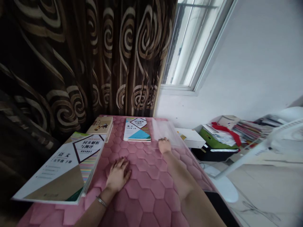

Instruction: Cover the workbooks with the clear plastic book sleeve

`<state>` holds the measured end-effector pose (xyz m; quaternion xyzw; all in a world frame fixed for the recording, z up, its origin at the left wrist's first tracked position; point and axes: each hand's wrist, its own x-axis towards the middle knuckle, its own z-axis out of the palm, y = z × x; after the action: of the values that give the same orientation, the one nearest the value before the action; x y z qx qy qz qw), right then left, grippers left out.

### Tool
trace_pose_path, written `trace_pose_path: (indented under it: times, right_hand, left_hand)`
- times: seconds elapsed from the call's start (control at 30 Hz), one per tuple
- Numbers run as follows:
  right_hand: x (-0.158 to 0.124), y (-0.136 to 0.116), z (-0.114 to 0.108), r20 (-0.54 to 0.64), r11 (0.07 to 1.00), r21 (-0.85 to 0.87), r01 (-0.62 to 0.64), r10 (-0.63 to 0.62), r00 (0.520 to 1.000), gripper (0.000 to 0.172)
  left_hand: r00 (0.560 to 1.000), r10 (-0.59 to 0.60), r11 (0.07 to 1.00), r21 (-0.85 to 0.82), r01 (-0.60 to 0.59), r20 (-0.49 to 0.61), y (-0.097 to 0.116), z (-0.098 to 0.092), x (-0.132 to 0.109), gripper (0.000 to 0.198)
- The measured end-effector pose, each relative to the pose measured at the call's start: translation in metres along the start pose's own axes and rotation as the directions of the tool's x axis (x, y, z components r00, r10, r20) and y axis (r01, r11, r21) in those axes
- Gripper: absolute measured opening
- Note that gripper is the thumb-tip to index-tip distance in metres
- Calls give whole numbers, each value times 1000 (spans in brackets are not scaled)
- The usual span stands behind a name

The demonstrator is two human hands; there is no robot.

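My left hand (118, 173) rests on the pink quilted cover (146, 201), its fingers spread and nothing in them. A bracelet circles that wrist. Farther out on the right, my right hand (164, 145) has its fingers curled on the near part of a see-through plastic sheet (161, 127), which lies at the far right edge of the cover. Left of the sheet is a white and blue workbook (136, 130). A larger workbook (63, 167) tops a pile to the left of my left hand, with a tan book (100, 124) behind it.
Patterned brown curtains (113, 56) hang along the far left side, next to a barred window (187, 44). At the right stand a white box (189, 137), a pile of papers and books (220, 135), and a white fan (258, 148). A dark flat object (220, 206) lies at the near right edge.
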<state>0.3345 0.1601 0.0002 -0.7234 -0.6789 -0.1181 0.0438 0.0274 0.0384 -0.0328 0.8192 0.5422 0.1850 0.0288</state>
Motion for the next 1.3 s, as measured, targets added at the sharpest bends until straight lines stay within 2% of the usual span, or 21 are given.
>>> trace_pose_path:
  times: [0.17, 0.27, 0.37, 0.43, 0.5, 0.6, 0.67, 0.73, 0.8, 0.87, 0.93, 1.03, 1.07, 1.13, 1.2, 1.3]
  right_hand:
    - [-1, 3, -10, -48, 999, 9, -46, 46, 998, 30]
    - [-10, 11, -28, -61, 997, 17, -72, 73, 995, 33]
    - [-36, 19, -53, -79, 999, 33, -34, 36, 996, 35]
    - [-68, 18, -65, -92, 997, 55, 46, -41, 995, 36]
    - [-113, 9, -69, -95, 986, 88, 143, -135, 986, 40]
    - [-191, -16, -54, -113, 912, 226, 343, -325, 939, 45]
    - [-240, -37, -39, -130, 846, 319, 427, -407, 904, 48]
    - [-276, -58, -29, -93, 801, 366, 474, -475, 875, 48]
    - [-296, -72, -30, -64, 774, 412, 481, -501, 863, 48]
    - [-302, -76, -41, -65, 759, 479, 441, -470, 880, 50]
    - [-296, -66, -53, -91, 759, 542, 361, -374, 923, 52]
    - [-277, -32, -59, -124, 828, 551, 99, -35, 992, 47]
    - [-271, -19, -56, -129, 852, 523, -17, 99, 987, 44]
    - [-261, 5, -44, -129, 880, 436, -190, 270, 954, 40]
    - [-256, 19, -30, -98, 883, 391, -259, 320, 942, 39]
    - [-259, 25, -15, -34, 869, 423, -255, 297, 954, 36]
  left_hand:
    - [1000, -8, 1000, 5, 8, 20, 1, -3, 1, 43]
    - [1000, -13, 1000, -6, 13, 26, 2, -5, 1, 43]
    - [1000, -12, 1000, -1, 12, 17, 2, -4, 2, 43]
    - [1000, -10, 1000, 7, 10, 8, 1, -3, 2, 43]
    - [1000, -4, 1000, 9, 4, -2, 0, -2, 2, 43]
    - [1000, 7, 1000, 12, -7, -7, 2, -2, 1, 43]
    - [1000, 2, 1000, 13, -2, -4, 3, -2, 1, 42]
    - [1000, -3, 1000, 3, 4, -15, 2, -3, 1, 40]
    - [999, -4, 1000, -30, 3, -48, -1, -2, 1, 37]
    - [996, -11, 997, -77, 4, -94, -5, -2, 2, 34]
    - [991, -35, 993, -113, 20, -131, -4, -3, 0, 34]
    - [991, -19, 991, -130, 2, -135, 14, -5, -15, 35]
    - [993, 18, 990, -138, -34, -117, 24, -6, -24, 35]
    - [991, 119, 978, -167, -129, -65, 49, -6, -43, 36]
    - [982, 190, 967, -169, -190, -13, 72, -4, -62, 35]
    - [974, 213, 968, -155, -199, 78, 91, 3, -80, 41]
